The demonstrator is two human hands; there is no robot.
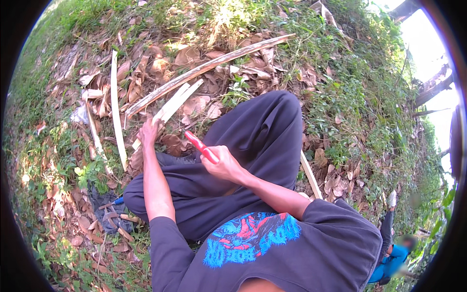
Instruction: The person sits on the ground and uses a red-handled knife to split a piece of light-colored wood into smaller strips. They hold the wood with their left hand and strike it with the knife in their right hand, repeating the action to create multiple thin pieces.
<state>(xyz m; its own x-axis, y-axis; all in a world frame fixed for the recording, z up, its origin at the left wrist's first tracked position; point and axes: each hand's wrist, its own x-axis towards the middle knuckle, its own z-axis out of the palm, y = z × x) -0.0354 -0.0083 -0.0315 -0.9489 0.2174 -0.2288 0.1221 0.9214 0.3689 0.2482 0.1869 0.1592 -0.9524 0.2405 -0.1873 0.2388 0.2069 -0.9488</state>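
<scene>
My left hand (150, 131) is closed around the lower part of some pale split wood strips (177, 101), which slant up and to the right in front of my crossed legs. My right hand (223, 164) grips a slim red tool (195, 141) above my lap, its tip pointing up and left toward the strips. Whether it has a blade I cannot make out. A gap separates the red tool from the strips. Beyond them a long brownish stick (209, 65) lies on dry leaves, and a peeled pale strip (116, 112) is left of my left hand.
At the lower left, a dark cloth or bag (113, 214) lies with several tools or sticks on it, one with a blue handle. Another pale stick (310, 174) lies right of my knee. A person in blue (391, 265) is at the lower right. Grass and leaf litter surround me.
</scene>
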